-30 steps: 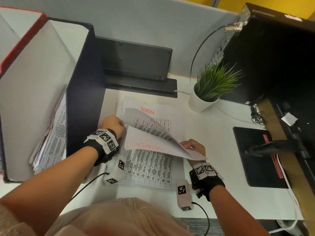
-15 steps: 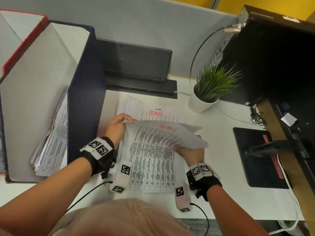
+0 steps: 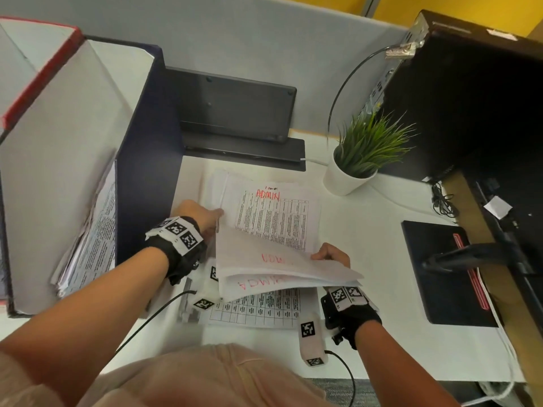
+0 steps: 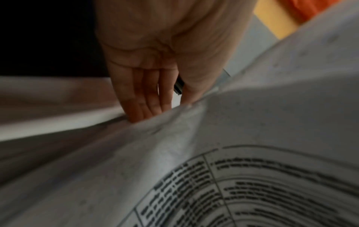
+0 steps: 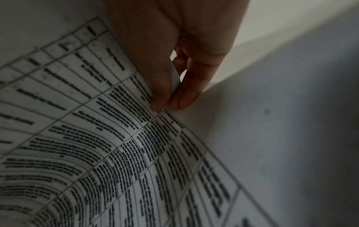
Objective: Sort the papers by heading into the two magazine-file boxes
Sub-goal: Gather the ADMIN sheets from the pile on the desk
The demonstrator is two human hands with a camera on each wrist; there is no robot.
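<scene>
Papers (image 3: 276,218) lie mostly unsorted mid-frame; some stand in the box (image 3: 141,177) at left. Right hand (image 3: 332,255) pinches lifted sheets (image 3: 279,259); left hand (image 3: 202,218), fingers straight, touches the rest.

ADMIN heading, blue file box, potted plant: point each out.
ADMIN heading (image 3: 268,194), head view, red lettering atop flat sheet.
blue file box (image 3: 150,186), head view, dark side wall.
potted plant (image 3: 344,180), head view, white pot.

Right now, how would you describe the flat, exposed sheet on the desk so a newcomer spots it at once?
Start at the dark blue file box, left on the white desk. Beside it lies a paper stack whose top sheet is flat, face up. Unlike the lifted sheets curling over it, its red ADMIN heading reads upright.
</scene>
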